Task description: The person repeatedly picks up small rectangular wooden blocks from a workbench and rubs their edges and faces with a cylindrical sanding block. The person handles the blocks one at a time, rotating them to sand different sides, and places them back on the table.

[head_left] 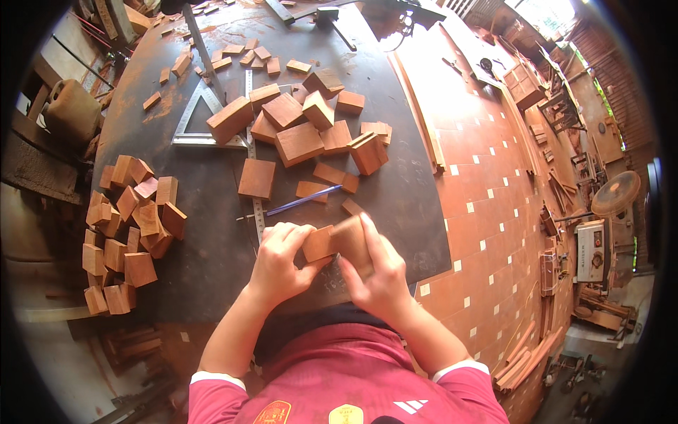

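Observation:
Near the front edge of the dark table, my left hand (284, 260) grips a small wooden block (318, 244) between thumb and fingers. My right hand (378, 271) is closed on a larger wooden block (351, 242), its fingers along the far side. The two blocks meet edge to edge, or nearly so. Just beyond them lie a blue pen (304, 199) and a few thin wooden pieces (336, 177). A metal ruler (258, 212) runs away from my left hand. Past it sits a square-faced block (256, 178).
A heap of wooden blocks (299, 143) covers the table's middle, beside a metal triangle square (195, 116). Another cluster of blocks (147, 215) stands at the left edge. Small offcuts (233, 49) are scattered at the back. Tiled floor (480, 212) lies to the right.

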`<state>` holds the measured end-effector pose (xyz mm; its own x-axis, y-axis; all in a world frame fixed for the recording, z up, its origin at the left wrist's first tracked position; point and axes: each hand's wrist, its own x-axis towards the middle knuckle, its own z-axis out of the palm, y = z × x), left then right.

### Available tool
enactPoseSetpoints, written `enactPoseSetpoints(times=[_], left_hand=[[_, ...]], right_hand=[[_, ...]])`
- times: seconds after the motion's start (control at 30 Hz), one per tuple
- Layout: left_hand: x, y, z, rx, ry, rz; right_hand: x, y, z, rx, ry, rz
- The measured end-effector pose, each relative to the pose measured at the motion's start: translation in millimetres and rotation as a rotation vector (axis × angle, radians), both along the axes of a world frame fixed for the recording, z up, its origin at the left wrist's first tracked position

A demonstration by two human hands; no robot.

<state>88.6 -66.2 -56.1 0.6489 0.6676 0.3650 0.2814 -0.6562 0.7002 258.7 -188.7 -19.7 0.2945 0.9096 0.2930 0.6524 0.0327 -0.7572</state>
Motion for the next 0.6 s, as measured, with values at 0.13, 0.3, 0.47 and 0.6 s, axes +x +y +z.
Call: enactPoseSetpoints(times=[0.13, 0.3, 0.47, 0.6], left_hand=[[0, -1, -1, 0.013, -0.011, 0.011], [-1, -3, -1, -0.003, 0.021, 0.001], [1, -2, -1, 0.017, -0.005, -0.008], [1, -4, -4, -0.007, -0.010, 0.003]], right_hand=[[0, 14, -6, 0.004, 0.012, -0.021], [-4, -16, 2, 0.024, -0.010, 0.006], [3, 19, -3, 0.011, -0.002, -0.006], [0, -15, -1, 0.017, -0.012, 0.004]])
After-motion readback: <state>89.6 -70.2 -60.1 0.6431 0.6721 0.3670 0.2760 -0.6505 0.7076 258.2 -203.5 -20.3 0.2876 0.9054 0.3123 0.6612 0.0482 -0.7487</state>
